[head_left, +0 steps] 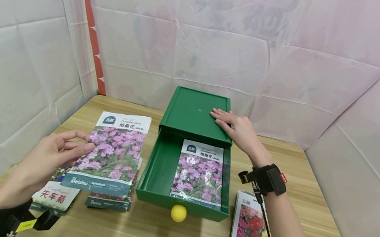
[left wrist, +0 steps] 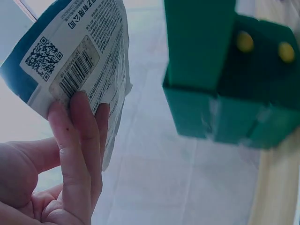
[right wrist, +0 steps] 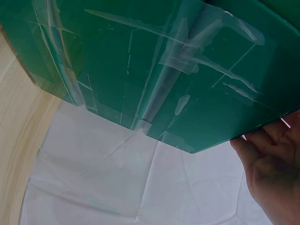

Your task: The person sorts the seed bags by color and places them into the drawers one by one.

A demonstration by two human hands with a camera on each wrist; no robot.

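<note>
A green drawer box (head_left: 194,113) stands at the table's middle, its drawer (head_left: 157,167) pulled out toward me with a yellow ball knob (head_left: 178,212). One pink-flower seed packet (head_left: 199,173) lies inside the drawer. My left hand (head_left: 56,149) pinches another pink-flower seed packet (head_left: 111,152) by its left edge, lifted above a pile left of the drawer; the packet's printed back (left wrist: 84,61) shows in the left wrist view. My right hand (head_left: 234,127) rests flat, fingers straight, on the box's top right corner (right wrist: 187,93).
A stack of seed packets (head_left: 109,200) lies under the held one, with another packet (head_left: 54,196) at its left. More packets with red and yellow flowers (head_left: 253,234) lie right of the drawer. White sheeting walls close in the wooden table (head_left: 312,186) on three sides.
</note>
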